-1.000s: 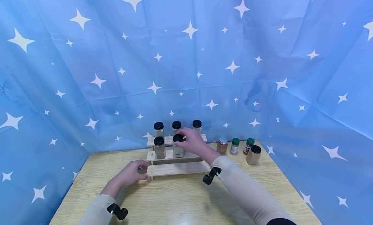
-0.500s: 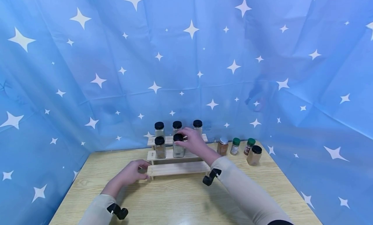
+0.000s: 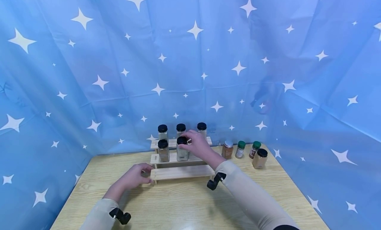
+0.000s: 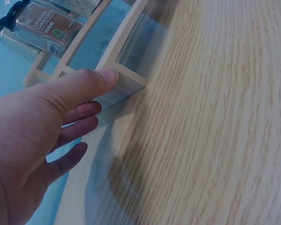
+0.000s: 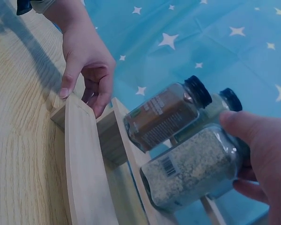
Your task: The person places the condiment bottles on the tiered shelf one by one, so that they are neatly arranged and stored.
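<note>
A three-tier wooden rack stands on the table. At its left end my left hand holds the lowest tier's corner, thumb at the front and fingers lower down behind. My right hand grips a black-lidded jar of pale flakes near its lid, upright on the middle tier. Left of it on that tier is a black-lidded ground cinnamon jar. Three more black-lidded jars are on the top tier, the right one partly behind my hand. The lowest tier holds no jar.
Right of the rack, on the table, stand a white-lidded jar, two green-lidded jars and a black-lidded jar. A blue curtain with white stars hangs behind and at both sides.
</note>
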Motion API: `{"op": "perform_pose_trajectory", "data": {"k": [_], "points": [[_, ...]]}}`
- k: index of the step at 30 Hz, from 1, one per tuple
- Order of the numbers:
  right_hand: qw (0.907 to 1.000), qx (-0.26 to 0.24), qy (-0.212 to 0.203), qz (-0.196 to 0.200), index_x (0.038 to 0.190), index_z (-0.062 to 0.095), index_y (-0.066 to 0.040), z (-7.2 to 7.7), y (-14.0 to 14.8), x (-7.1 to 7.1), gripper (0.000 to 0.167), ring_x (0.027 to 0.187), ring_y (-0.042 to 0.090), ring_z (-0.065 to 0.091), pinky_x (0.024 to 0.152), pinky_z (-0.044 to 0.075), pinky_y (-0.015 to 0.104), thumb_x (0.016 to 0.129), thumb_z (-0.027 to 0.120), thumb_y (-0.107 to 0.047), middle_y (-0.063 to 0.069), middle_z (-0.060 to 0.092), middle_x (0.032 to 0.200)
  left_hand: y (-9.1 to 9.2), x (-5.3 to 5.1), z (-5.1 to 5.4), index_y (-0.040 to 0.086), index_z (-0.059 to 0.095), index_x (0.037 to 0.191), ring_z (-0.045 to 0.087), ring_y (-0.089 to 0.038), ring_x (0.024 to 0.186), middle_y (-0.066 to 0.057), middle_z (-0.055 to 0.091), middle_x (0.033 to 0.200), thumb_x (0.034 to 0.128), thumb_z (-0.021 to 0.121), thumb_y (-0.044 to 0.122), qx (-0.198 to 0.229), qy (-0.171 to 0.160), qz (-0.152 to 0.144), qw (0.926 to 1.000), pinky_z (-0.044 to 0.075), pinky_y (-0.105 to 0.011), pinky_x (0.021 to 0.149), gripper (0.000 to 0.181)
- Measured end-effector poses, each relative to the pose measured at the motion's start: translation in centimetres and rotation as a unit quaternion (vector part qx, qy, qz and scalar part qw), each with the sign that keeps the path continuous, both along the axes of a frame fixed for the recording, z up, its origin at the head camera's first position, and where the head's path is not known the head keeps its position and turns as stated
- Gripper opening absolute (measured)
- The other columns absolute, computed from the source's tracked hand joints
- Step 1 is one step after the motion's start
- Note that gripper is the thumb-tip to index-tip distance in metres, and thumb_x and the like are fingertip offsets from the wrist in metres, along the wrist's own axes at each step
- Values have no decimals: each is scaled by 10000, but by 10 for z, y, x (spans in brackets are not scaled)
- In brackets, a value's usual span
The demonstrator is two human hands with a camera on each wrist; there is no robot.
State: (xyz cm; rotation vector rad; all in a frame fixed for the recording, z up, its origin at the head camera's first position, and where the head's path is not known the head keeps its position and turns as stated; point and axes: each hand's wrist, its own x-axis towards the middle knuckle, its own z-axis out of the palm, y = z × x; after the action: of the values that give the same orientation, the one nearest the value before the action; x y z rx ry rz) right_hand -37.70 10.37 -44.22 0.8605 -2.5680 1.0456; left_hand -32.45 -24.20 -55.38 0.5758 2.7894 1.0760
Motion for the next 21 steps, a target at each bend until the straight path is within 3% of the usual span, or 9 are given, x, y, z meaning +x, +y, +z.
{"op": "perform_pose_trajectory", "data": {"k": [10, 17, 21], "points": [[9996, -211, -97, -132, 1358, 763, -110, 6, 9, 5, 514, 1100, 211, 661, 951, 640, 394, 930, 929, -340, 24, 700, 1183, 1, 2, 2, 103, 765, 1319, 700, -306, 1189, -44, 748, 1271, 857, 983, 278, 41, -32, -16, 10000, 585, -574, 1059, 540], [9988, -363, -317, -125, 1262, 782, -93, 10, 32, 13, 378, 1099, 323, 675, 904, 634, 394, 958, 907, -279, 25, 673, 1113, 2, 4, 5, 107, 766, 1322, 702, -300, 1182, -45, 749, 1271, 858, 981, 277, -17, -9, 4, 10000, 587, -574, 1054, 538], [9981, -347, -469, -218, 1247, 787, -111, 11, 56, 22, 337, 1116, 318, 675, 925, 628, 418, 975, 891, -281, 79, 689, 1154, 2, 3, 4, 108, 765, 1320, 703, -297, 1178, -43, 750, 1267, 853, 985, 275, -14, 21, -27, 10000, 586, -576, 1057, 542]]}}
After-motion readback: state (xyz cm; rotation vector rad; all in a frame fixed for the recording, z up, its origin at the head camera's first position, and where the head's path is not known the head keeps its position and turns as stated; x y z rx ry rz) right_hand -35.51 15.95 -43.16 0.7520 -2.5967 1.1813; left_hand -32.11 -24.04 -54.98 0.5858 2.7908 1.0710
